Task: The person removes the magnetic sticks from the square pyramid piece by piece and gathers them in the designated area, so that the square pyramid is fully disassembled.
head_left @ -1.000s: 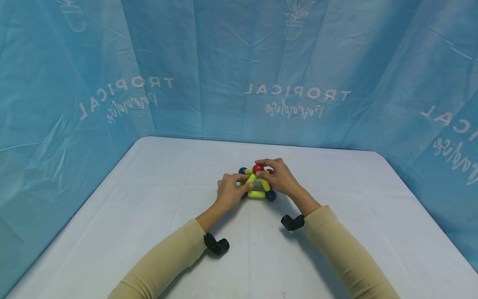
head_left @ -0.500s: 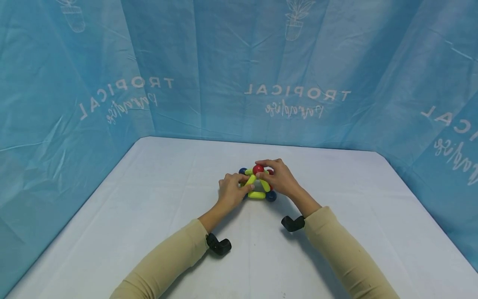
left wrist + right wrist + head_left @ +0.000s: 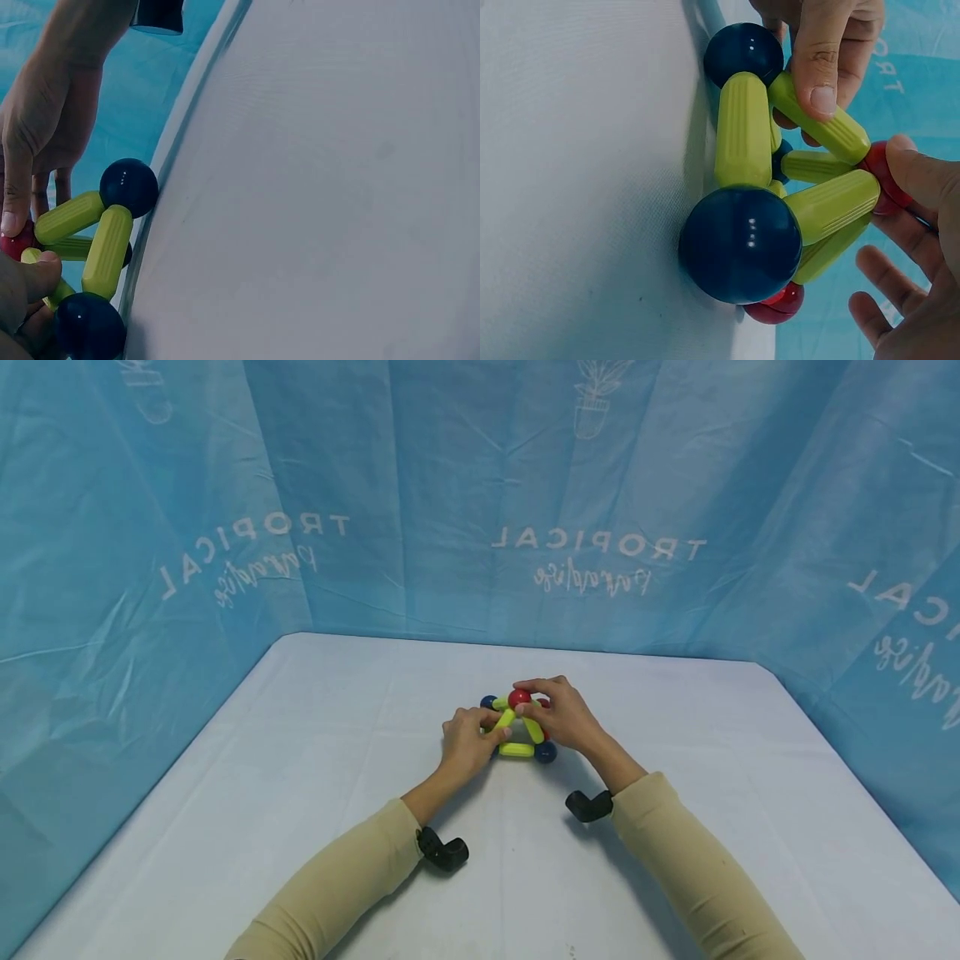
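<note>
A pyramid of yellow-green rods and blue and red balls stands on the white table [image 3: 375, 827]. My left hand [image 3: 467, 745] pinches a slanting rod [image 3: 844, 136] between thumb and fingers. At the top, my right hand [image 3: 564, 714] holds a red ball [image 3: 519, 698], thumb on one side and fingers on the other. Several rods meet at this ball. Along the front of the base, a rod [image 3: 742, 131] joins a blue ball [image 3: 742, 54] to another blue ball [image 3: 545, 752]. Low down sits a further red ball [image 3: 784, 306], partly hidden in the right wrist view.
A blue curtain [image 3: 450, 468] with white print hangs behind the table and along its sides. Black wrist cameras [image 3: 444, 852] sit on both forearms, just above the tabletop. Another dark blue ball [image 3: 489, 702] shows at the back of the pyramid.
My left hand and forearm have shifted slightly to the right, its pinch on the rod kept. The right hand stays almost still on the top red ball.
</note>
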The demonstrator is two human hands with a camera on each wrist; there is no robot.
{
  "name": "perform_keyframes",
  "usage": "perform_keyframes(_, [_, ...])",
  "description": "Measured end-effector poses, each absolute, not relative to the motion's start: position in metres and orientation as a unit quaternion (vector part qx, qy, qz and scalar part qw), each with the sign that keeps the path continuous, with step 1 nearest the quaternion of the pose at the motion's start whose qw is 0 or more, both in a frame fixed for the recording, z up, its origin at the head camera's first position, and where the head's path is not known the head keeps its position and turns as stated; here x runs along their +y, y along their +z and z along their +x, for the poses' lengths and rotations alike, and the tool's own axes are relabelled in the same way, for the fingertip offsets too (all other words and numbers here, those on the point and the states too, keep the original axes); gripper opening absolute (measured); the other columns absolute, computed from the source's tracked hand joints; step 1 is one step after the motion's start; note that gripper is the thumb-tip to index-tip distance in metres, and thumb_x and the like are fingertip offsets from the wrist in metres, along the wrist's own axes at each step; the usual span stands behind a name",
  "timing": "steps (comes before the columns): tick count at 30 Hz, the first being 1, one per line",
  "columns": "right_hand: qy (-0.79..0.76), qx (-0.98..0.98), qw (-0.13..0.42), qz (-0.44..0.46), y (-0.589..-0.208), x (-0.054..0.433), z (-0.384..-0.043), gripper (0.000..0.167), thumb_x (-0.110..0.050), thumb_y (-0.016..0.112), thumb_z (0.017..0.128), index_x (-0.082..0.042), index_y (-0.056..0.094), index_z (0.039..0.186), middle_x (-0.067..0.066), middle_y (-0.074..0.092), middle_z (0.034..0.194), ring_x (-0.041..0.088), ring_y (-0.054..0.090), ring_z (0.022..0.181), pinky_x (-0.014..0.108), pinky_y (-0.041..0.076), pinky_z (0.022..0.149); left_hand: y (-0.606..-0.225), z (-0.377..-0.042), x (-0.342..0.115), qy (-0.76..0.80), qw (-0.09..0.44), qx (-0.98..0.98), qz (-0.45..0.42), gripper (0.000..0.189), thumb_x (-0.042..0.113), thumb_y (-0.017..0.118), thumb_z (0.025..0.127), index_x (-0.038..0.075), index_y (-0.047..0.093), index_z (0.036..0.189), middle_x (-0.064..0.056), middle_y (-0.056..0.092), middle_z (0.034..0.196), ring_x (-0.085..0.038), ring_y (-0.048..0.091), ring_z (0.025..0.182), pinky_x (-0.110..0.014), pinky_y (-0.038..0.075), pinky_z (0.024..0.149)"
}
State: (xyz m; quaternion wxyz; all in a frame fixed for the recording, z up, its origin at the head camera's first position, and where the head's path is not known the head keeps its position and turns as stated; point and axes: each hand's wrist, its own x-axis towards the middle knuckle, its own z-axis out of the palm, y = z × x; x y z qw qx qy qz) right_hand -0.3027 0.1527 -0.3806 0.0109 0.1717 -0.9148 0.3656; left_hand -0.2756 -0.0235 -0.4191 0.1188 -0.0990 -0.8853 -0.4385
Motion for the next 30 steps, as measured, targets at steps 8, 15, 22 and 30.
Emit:
perform_keyframes(8, [0.368,-0.914,0.014,0.171,-0.378,0.151,-0.303,0.041,-0.033,0.062,0.090,-0.022,0.058,0.129,0.013,0.052,0.124,0.035,0.048,0.118,0.051,0.045,0.095,-0.419,-0.272,-0.026,-0.475,0.118,-0.867,-0.091,0.025,0.019,0.072,0.083,0.005,0.070,0.103,-0.008,0.069,0.091,-0.021,0.053,0.093,-0.041,0.038,0.087])
perform_keyframes(15, [0.366,-0.916,0.013,0.165,-0.378,0.152,-0.303,0.042,-0.035,0.061,0.090,-0.022,0.057,0.130,0.013,0.053,0.124,0.035,0.047,0.119,0.051,0.045,0.093,-0.418,-0.268,-0.030,-0.490,0.110,-0.861,-0.085,0.028,0.021,0.071,0.083,0.006,0.068,0.107,-0.009,0.071,0.098,-0.022,0.055,0.098,-0.038,0.042,0.082])
perform_keyframes(22, [0.368,-0.916,0.010,0.159,-0.380,0.154,-0.302,0.043,-0.036,0.062,0.089,-0.025,0.057,0.130,0.010,0.053,0.124,0.032,0.046,0.119,0.049,0.046,0.092,-0.415,-0.260,-0.038,-0.496,0.089,-0.861,-0.068,0.031,0.026,0.071,0.084,0.009,0.068,0.110,-0.007,0.069,0.102,-0.024,0.054,0.104,-0.047,0.039,0.091])
perform_keyframes(30, [0.375,-0.911,0.003,0.170,-0.381,0.157,-0.296,0.044,-0.035,0.064,0.089,-0.026,0.056,0.131,0.012,0.052,0.124,0.033,0.046,0.116,0.046,0.048,0.089,-0.416,-0.247,-0.047,-0.495,0.086,-0.861,-0.076,0.024,0.024,0.072,0.082,0.012,0.069,0.103,-0.004,0.069,0.099,-0.024,0.054,0.106,-0.049,0.037,0.095])
